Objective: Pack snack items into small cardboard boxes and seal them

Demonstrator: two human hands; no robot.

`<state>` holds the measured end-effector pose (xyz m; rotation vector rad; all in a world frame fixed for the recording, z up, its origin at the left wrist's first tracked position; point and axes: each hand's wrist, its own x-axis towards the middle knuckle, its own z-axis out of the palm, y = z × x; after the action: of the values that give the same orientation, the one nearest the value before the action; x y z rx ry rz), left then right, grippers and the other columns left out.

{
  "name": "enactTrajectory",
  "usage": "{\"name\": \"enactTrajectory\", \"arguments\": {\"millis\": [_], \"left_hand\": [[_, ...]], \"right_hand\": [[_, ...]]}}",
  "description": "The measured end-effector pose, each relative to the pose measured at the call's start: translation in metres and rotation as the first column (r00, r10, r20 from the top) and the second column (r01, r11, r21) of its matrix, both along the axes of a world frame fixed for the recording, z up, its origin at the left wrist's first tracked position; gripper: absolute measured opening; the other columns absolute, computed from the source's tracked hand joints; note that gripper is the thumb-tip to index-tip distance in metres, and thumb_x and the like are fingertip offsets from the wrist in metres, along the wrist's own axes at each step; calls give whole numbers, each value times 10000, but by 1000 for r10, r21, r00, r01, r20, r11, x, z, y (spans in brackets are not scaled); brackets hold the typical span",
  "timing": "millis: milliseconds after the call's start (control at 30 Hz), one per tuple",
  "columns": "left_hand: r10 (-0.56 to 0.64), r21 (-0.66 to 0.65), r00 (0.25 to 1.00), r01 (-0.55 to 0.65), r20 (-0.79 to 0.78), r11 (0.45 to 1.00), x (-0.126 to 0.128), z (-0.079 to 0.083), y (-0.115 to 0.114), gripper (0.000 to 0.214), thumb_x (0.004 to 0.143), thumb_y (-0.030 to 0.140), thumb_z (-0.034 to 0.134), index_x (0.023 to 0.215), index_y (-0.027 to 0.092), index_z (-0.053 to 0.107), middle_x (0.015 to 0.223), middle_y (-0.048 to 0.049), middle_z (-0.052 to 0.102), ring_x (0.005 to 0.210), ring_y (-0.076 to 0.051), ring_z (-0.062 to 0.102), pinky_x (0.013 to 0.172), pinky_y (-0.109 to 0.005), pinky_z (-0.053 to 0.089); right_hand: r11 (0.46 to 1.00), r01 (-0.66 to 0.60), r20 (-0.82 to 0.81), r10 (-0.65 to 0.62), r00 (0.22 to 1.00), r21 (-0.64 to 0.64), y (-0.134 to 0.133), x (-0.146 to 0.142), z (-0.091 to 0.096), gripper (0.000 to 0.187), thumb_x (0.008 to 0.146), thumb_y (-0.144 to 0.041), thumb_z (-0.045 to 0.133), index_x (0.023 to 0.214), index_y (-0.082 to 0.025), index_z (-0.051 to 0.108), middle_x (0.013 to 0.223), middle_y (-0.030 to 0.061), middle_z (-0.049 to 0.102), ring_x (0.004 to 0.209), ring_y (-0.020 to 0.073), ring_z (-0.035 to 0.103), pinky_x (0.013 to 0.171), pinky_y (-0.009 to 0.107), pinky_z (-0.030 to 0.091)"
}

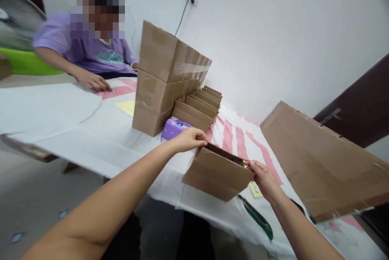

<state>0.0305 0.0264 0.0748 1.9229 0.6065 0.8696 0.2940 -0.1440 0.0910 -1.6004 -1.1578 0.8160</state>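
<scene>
A brown cardboard box (217, 173) with an open top stands near the table's front edge, slightly tilted in view. My left hand (193, 138) pinches its upper left corner, thumb and fingers closed on the rim. At the opposite upper corner, my right hand (261, 173) grips the cardboard edge. The box's inside is mostly hidden. Close to my right forearm lies a green utility knife (257, 216) on the cloth. Partly behind the box and right hand, a yellow card (255, 190) rests on the table. A purple tissue pack (176, 127) sits just beyond my left hand.
Stacked cardboard boxes (153, 86) rise at the table's middle, beside a row of open boxes (197, 108). A large cardboard sheet (328, 163) leans at the right. Across the white-and-pink cloth (100, 146), a person in purple (112, 59) reaches onto the table. A fan (18, 21) stands far left.
</scene>
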Motion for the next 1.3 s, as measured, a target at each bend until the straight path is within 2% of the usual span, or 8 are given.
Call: {"name": "enactTrajectory", "arguments": {"millis": [200,333,433,567,833,933,1067,1300], "left_hand": [[-76,97,991,87,-114,991,-7,-2,-3,229,596,310,743,722,168,614,728,9,634,732,-158,604,680,-246,453],[-74,310,977,135,-201,941,-6,-9,-12,390,600,397,787,931,211,700,1120,-63,595,1047,-218,573,903,-290,438],[-51,396,939,192,-341,898,-5,-13,-20,489,648,506,742,1077,280,679,1351,-90,460,1305,-291,360,1058,-392,322],[14,461,888,226,-460,858,-8,-14,-34,487,769,582,588,1207,368,594,1487,-67,319,1377,-338,210,1074,-513,251],[100,605,879,235,-466,761,-11,-1,-65,258,838,447,543,979,294,694,1448,-67,411,1343,-348,289,1045,-536,243],[165,678,904,165,-395,716,-11,2,-67,329,787,493,601,996,242,644,1443,-105,415,1332,-318,327,1056,-507,230],[217,729,928,80,-304,680,-13,4,-65,507,702,595,640,1028,212,576,1468,-129,376,1368,-311,279,1091,-512,151],[501,678,789,-152,-355,719,-22,8,-70,811,533,733,662,1067,126,598,1146,-206,622,1272,-418,373,1065,-598,79]], "right_hand": [[908,-283,268,368,890,-309,0,-14,22,483,746,-593,609,986,-178,658,775,25,635,641,137,546,566,252,417],[739,-560,577,659,483,-376,2,-29,36,501,803,-521,587,1189,-201,595,1188,106,607,1090,254,543,922,393,425],[682,-595,734,644,214,-425,2,-39,41,490,819,-521,572,1193,-206,596,1207,114,603,1214,293,462,1012,448,341],[770,-489,860,504,74,-409,-5,-37,41,414,795,-572,586,983,-212,666,938,72,673,989,250,567,954,427,351],[947,-133,956,292,-30,-293,-22,-9,30,342,895,-404,507,1140,-181,590,872,87,699,876,254,618,837,415,421],[941,-124,948,317,5,-314,-15,-3,25,513,902,-421,486,1350,-180,426,1128,133,647,1023,273,602,865,412,447],[912,-222,925,370,81,-345,2,8,23,846,820,-588,528,1475,-177,187,1516,196,225,1358,327,312,992,448,406],[801,-237,803,585,116,-550,31,23,28,1070,707,-711,560,1484,-97,156,1540,244,38,1400,376,182,1100,488,260]]}}
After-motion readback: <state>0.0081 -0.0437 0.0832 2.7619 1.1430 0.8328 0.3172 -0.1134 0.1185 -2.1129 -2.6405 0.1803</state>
